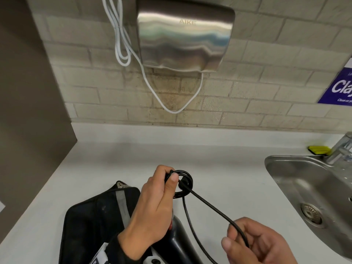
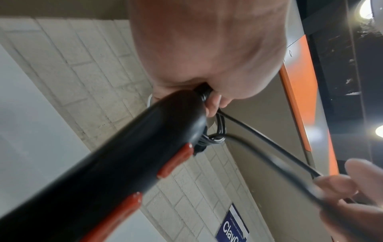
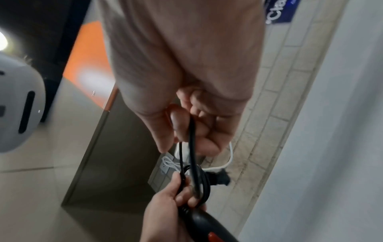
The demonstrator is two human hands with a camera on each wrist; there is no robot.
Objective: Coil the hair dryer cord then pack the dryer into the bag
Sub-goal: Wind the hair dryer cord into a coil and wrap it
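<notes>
The left hand [image 1: 152, 208] gripped the hair dryer [image 1: 181, 237] by its handle end above the desk [image 1: 219, 168], fingers [image 1: 172, 182] curled round the coiled cord [image 1: 183, 182]. A free loop ran down-right to the right hand [image 1: 259, 242], which pinched it. The bag [image 1: 91, 221] lay just left, nearer the left hand.

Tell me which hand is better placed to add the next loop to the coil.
Probably the right hand: it pinches the loose cord and is free to carry it round. The left hand is busy gripping the coil at the dryer handle's end.
</notes>
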